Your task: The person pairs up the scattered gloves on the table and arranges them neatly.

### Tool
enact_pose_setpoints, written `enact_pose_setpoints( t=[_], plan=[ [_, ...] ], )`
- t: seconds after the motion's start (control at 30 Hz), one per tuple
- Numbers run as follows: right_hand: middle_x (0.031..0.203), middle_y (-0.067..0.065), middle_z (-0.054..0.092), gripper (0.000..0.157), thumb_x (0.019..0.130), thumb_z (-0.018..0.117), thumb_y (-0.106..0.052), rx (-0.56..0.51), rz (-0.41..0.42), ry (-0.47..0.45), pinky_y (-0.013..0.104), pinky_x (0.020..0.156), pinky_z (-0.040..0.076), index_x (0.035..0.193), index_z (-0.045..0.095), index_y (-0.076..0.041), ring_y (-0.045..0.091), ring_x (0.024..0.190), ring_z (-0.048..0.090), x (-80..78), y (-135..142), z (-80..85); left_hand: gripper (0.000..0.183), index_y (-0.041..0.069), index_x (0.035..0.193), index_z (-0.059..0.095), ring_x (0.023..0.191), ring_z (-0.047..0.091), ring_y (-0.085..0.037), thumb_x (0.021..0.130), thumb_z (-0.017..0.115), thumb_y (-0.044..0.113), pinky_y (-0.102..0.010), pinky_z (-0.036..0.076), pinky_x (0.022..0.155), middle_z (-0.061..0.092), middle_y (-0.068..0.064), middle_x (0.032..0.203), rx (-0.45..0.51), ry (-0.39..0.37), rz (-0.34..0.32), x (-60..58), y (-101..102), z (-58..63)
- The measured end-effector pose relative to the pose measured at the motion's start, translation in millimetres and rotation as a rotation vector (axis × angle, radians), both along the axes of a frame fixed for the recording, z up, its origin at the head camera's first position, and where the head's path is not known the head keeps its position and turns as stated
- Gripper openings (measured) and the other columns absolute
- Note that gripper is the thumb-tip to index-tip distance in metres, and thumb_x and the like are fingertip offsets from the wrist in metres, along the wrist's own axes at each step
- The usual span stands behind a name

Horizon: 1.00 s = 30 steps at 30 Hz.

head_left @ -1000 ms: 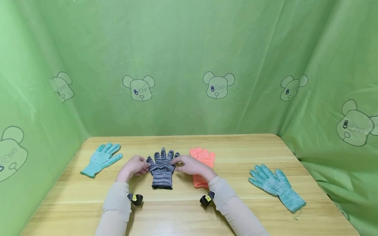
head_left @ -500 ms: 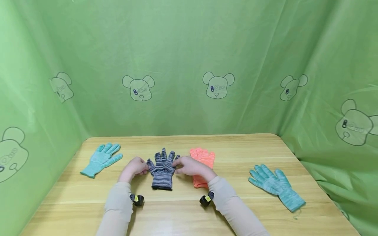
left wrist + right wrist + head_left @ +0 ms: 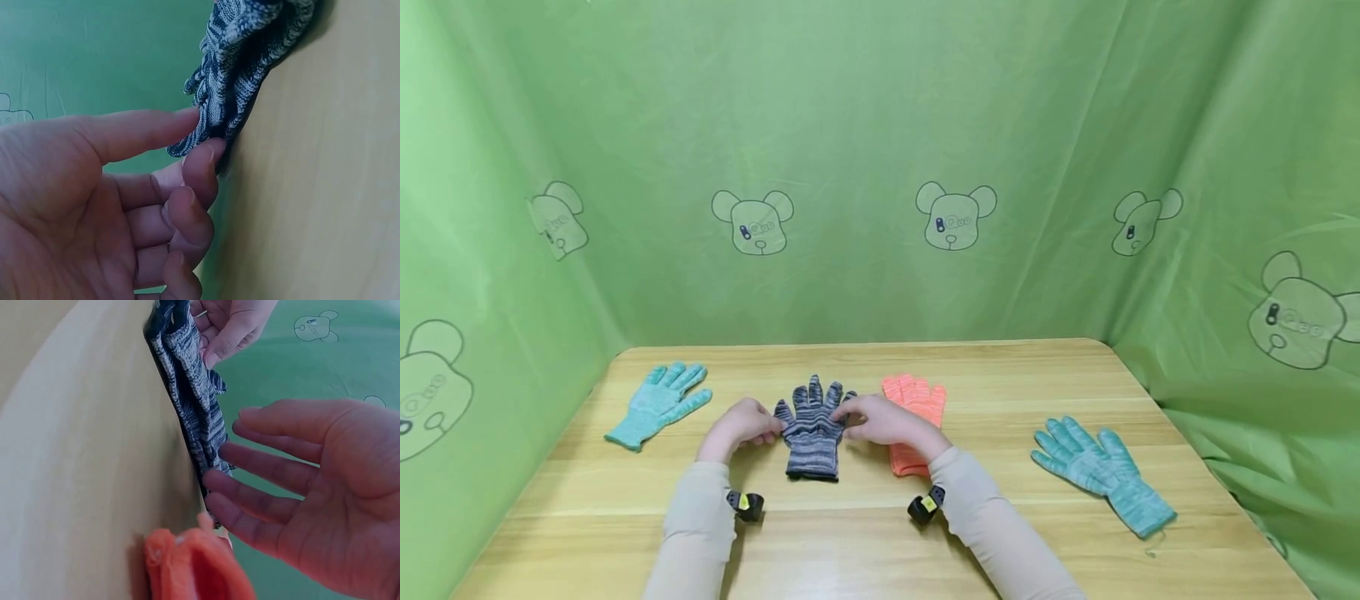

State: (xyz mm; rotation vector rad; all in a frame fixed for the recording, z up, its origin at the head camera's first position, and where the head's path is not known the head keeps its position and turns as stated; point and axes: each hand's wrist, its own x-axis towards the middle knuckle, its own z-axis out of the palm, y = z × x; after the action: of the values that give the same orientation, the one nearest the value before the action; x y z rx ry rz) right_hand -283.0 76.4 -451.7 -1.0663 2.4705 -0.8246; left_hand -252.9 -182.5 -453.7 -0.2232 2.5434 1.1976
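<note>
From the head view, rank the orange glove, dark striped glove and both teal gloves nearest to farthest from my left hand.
1. Dark striped glove, pinched by the left hand.
2. Left teal glove, left of that hand.
3. Orange glove, right of the striped one.
4. Right teal glove, far right.

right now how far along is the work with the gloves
Perhaps done: the orange glove lies with its fingers pointing away. In hand: the left hand pinches the dark striped glove; the right hand is at its other side. Probably remaining: the two teal gloves, lying apart near opposite sides of the table.
</note>
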Motion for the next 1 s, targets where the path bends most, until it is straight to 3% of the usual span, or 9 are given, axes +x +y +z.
enact_pose_setpoints(
  t=[0.17, 0.3, 0.57, 1.0],
  plan=[
    [0.126, 0.009, 0.066, 0.034, 0.091, 0.063, -0.009, -0.017, 0.056, -0.006, 0.026, 0.093, 0.052, 0.125, 0.063, -0.007, 0.021, 0.109, 0.064, 1.9, -1.9, 1.1, 0.018, 0.003, 0.077, 0.070, 0.056, 0.049, -0.012, 0.083, 0.073, 0.019, -0.023, 0.039, 0.053, 0.065, -0.003, 0.065, 0.021, -0.011, -0.015, 0.2, 2.7, 0.9],
    [0.125, 0.011, 0.066, 0.033, 0.091, 0.063, -0.006, -0.027, 0.065, -0.033, 0.022, 0.090, 0.052, 0.124, 0.063, -0.004, 0.022, 0.106, 0.066, 4.3, -3.1, 2.8, 0.013, 0.002, 0.079, 0.070, 0.057, 0.050, -0.012, 0.083, 0.072, 0.015, -0.023, 0.039, 0.054, 0.065, -0.002, 0.065, 0.027, -0.009, -0.007, 0.6, 4.5, -0.3],
    [0.117, 0.013, 0.070, 0.030, 0.089, 0.065, -0.004, -0.007, 0.012, -0.080, 0.025, 0.088, 0.055, 0.119, 0.066, 0.000, 0.022, 0.104, 0.068, 4.4, -4.0, 1.9, 0.007, 0.002, 0.079, 0.069, 0.057, 0.051, -0.012, 0.082, 0.070, 0.008, -0.023, 0.042, 0.055, 0.065, -0.003, 0.065, 0.049, 0.002, -0.005, 0.3, 2.9, -3.8],
    [0.113, 0.012, 0.071, 0.031, 0.088, 0.068, -0.006, 0.008, -0.007, -0.097, 0.025, 0.088, 0.055, 0.118, 0.067, -0.001, 0.020, 0.102, 0.068, 3.9, -4.0, 2.6, 0.010, 0.004, 0.073, 0.067, 0.057, 0.050, -0.013, 0.080, 0.073, 0.010, -0.023, 0.039, 0.054, 0.064, -0.002, 0.063, -0.036, -0.005, -0.014, 2.2, 0.8, -2.2]
  ],
)
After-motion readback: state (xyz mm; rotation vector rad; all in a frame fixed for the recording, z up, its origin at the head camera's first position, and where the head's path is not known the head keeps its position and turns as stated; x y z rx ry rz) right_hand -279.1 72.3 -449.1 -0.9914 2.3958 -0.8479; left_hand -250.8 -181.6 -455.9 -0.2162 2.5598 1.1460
